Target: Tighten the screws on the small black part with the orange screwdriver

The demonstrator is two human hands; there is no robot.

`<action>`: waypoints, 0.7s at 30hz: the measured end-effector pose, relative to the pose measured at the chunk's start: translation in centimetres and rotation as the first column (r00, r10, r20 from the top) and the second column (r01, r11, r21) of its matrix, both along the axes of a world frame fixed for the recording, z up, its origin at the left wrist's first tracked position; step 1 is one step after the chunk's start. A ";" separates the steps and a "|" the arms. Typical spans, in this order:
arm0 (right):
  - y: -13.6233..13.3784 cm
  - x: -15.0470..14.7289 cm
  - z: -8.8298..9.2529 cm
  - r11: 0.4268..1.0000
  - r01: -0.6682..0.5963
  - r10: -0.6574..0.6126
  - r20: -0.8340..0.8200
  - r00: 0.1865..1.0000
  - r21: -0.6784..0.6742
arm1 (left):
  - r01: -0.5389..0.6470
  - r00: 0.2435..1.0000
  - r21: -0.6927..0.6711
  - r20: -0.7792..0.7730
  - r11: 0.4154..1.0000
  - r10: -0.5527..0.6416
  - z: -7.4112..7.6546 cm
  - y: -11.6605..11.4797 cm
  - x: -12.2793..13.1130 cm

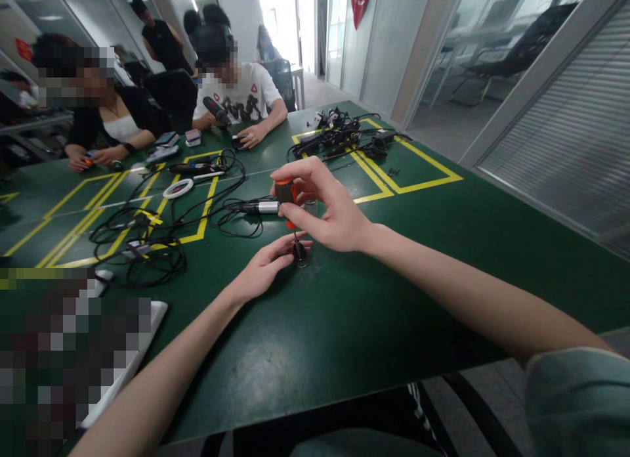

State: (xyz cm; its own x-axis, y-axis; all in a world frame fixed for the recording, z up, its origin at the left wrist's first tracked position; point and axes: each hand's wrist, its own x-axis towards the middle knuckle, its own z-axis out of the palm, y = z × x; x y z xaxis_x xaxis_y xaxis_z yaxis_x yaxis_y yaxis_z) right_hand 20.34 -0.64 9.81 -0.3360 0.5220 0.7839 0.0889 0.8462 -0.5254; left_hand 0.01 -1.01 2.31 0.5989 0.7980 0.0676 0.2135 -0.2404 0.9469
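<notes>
An orange and black screwdriver [285, 193] is gripped by its handle between the thumb and fingers of my right hand [329, 211]. Its shaft points down, with the tip on a small round black part [300, 254] that rests on the green table. My left hand [268, 263] lies low beside that part, its thumb and fingers closed on the part's left side and far edge. The fine detail of the part, and whether a screw sits under the tip, is too small to make out.
Tangled black cables [142, 240] lie to the left, near a white ring [178, 188]. Beyond my hands is a silver cylinder [268, 207] on a cable. A heap of black cables [335, 132] is farther back. Two people sit across the table [443, 247]; one holds a power drill [216, 110].
</notes>
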 end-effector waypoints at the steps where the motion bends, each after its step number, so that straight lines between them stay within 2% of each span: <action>1: 0.0 0.0 0.0 1.000 -0.004 0.004 0.002 1.000 0.004 | 0.018 1.000 -0.007 -0.022 1.000 -0.018 0.1 0.0 -0.1; 12: 0.1 -0.1 -0.2 1.000 -0.021 0.021 -0.025 0.999 0.016 | 0.185 0.971 0.028 -0.162 0.982 -0.178 1.5 1.2 -1.2; 21: 0.1 -0.2 -0.3 0.999 -0.021 0.021 -0.017 1.000 0.038 | 0.130 0.983 0.018 -0.137 0.991 -0.126 0.9 1.0 -0.9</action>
State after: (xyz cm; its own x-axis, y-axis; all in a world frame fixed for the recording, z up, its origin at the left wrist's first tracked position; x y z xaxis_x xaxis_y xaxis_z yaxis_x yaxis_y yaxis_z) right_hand 20.12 -0.59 9.55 -0.3331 0.4849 0.8086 0.0621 0.8670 -0.4944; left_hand -0.91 -0.01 3.24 0.7009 0.7133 -0.0007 0.3053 -0.2991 0.9041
